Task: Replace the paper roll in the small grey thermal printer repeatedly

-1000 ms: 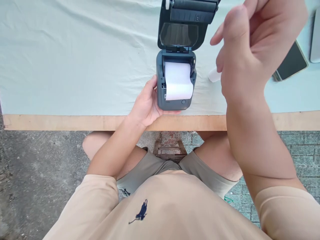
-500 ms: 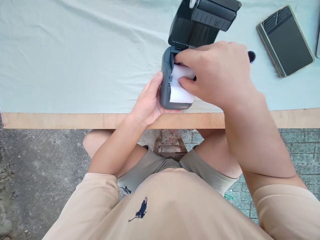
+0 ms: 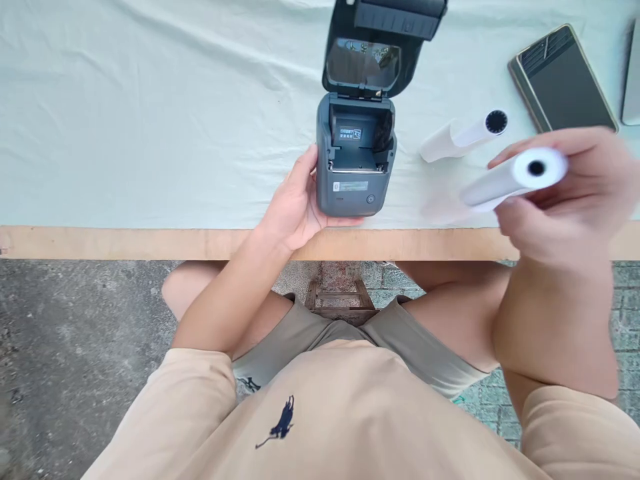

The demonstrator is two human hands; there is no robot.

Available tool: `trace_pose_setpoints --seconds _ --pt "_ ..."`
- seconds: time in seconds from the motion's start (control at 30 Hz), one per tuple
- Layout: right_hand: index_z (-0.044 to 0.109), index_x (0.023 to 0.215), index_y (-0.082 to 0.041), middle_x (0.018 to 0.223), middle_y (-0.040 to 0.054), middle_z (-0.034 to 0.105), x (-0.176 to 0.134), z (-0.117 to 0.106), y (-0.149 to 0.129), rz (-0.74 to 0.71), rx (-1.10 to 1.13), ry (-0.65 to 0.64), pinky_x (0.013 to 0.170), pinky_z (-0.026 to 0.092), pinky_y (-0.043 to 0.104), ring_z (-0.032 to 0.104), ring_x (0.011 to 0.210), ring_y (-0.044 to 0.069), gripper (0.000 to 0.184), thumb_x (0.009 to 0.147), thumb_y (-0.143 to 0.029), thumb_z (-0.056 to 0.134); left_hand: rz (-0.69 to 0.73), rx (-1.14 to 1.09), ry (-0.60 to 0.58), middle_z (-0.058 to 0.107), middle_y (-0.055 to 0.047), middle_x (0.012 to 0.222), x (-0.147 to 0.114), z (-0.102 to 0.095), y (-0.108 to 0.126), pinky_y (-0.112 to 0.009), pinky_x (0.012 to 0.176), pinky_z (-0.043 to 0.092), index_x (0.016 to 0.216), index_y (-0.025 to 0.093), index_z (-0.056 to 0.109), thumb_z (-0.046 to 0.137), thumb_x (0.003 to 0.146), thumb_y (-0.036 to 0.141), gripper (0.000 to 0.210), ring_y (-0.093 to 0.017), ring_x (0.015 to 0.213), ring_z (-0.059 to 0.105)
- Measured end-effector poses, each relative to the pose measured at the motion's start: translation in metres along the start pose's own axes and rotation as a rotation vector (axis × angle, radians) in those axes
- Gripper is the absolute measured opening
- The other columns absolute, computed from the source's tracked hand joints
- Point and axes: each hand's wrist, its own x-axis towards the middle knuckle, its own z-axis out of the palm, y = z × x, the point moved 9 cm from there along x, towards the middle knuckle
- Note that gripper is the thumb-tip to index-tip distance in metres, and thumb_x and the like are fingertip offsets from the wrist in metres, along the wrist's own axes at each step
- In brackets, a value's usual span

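Note:
My left hand point(image 3: 300, 200) grips a dark grey portable label printer point(image 3: 350, 193) from its left side and underneath, near the table's front edge. The printer's lid point(image 3: 367, 60) stands open, and its paper bay point(image 3: 355, 157) holds no roll. To the right, my right hand point(image 3: 565, 200) is closed around a white paper roll point(image 3: 510, 177) with a dark core, lifted over the table and slightly blurred. A second white paper roll point(image 3: 460, 140), partly unrolled and with a black toothed core end, lies on the cloth between the printer and my right hand.
A smartphone-like device point(image 3: 565, 80) with a dark screen lies at the right, behind my right hand. Part of a grey object point(image 3: 632, 80) shows at the right edge. Pale cloth point(image 3: 150, 120) covers the table, whose wooden front edge point(image 3: 125, 243) runs across the view.
My right hand has taken the paper roll out of the printer and carried it right. The second roll, earlier mostly hidden behind that hand, now shows. My left hand still holds the printer.

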Motion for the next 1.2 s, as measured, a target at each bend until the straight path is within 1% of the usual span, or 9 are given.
trace_pose_setpoints --seconds 0.23,0.37,0.43,0.53,0.63,0.77,0.9,1.07,1.2 --pt "0.083 0.099 -0.031 0.091 0.0005 0.083 -0.031 0.002 0.064 0.301 -0.101 -0.123 0.04 0.032 0.032 0.038 0.05 0.01 0.033 0.069 -0.026 0.096 -0.024 -0.035 0.027 0.097 -0.01 0.145 0.004 -0.008 0.0 -0.064 0.105 0.089 0.176 0.029 0.07 0.049 0.129 0.061 0.061 -0.046 0.147 0.094" --pt "0.085 0.112 -0.032 0.119 0.0067 0.091 -0.027 -0.007 0.073 0.339 -0.089 -0.169 0.044 0.043 0.035 0.054 0.055 0.013 0.044 0.073 -0.042 0.102 0.048 -0.03 0.017 0.096 -0.012 0.137 0.005 -0.009 0.008 -0.056 0.079 0.088 0.159 0.025 0.078 0.049 0.126 0.068 0.061 -0.045 0.127 0.098" --pt "0.083 0.113 -0.033 0.12 0.0089 0.089 -0.015 -0.019 0.076 0.314 -0.099 -0.083 0.047 0.044 0.037 0.058 0.061 0.015 0.04 0.076 -0.043 0.095 0.073 -0.044 -0.022 0.096 -0.011 0.14 0.006 -0.009 0.01 -0.053 0.074 0.086 0.155 0.026 0.079 0.052 0.124 0.077 0.065 -0.043 0.123 0.098" --pt "0.077 0.109 -0.035 0.123 0.0126 0.086 0.01 -0.033 0.087 0.269 -0.144 0.059 0.055 0.05 0.037 0.068 0.084 0.022 0.043 0.069 -0.032 0.093 0.105 -0.03 -0.105 0.095 -0.011 0.149 0.005 -0.008 0.01 -0.05 0.079 0.087 0.158 0.028 0.08 0.072 0.117 0.078 0.065 -0.043 0.13 0.098" --pt "0.077 0.123 -0.036 0.15 0.0182 0.085 0.033 -0.022 0.105 0.316 -0.16 -0.013 0.063 0.057 0.035 0.075 0.106 0.026 0.064 0.065 -0.017 0.097 0.142 0.001 -0.148 0.095 -0.012 0.153 0.003 -0.007 0.011 -0.046 0.08 0.087 0.159 0.027 0.08 0.094 0.105 0.072 0.071 -0.042 0.13 0.098" --pt "0.084 0.133 -0.036 0.151 0.0118 0.089 0.048 0.004 0.118 0.386 -0.146 -0.165 0.063 0.058 0.037 0.068 0.074 0.014 0.073 0.066 -0.013 0.102 0.13 0.01 -0.168 0.094 -0.011 0.156 0.0 -0.006 0.009 -0.045 0.08 0.087 0.157 0.028 0.08 0.1 0.101 0.071 0.073 -0.043 0.131 0.098" --pt "0.086 0.112 -0.036 0.109 0.0029 0.09 0.044 0.019 0.129 0.362 -0.132 -0.215 0.056 0.048 0.037 0.061 0.062 0.015 0.044 0.074 -0.027 0.107 0.115 0.011 -0.155 0.093 -0.013 0.16 -0.003 -0.008 0.007 -0.052 0.085 0.089 0.159 0.027 0.078 0.1 0.101 0.072 0.077 -0.049 0.141 0.096" --pt "0.075 0.119 -0.039 0.093 0.0012 0.077 0.049 -0.014 0.14 0.094 0.122 0.161 0.048 0.031 0.036 0.051 0.056 0.015 0.099 0.048 -0.089 0.124 0.122 -0.015 -0.161 0.094 -0.012 0.158 -0.004 -0.01 0.006 -0.053 0.086 0.09 0.159 0.028 0.075 0.105 0.096 0.075 0.084 -0.049 0.141 0.096" --pt "0.07 0.113 -0.042 0.098 0.0 0.071 0.056 -0.021 0.125 -0.049 0.326 0.27 0.052 0.021 0.03 0.057 0.066 0.018 0.108 0.046 -0.117 0.109 0.134 -0.036 -0.148 0.098 -0.009 0.147 -0.004 -0.007 0.007 -0.044 0.077 0.087 0.15 0.028 0.076 0.109 0.094 0.073 0.08 -0.043 0.128 0.1"
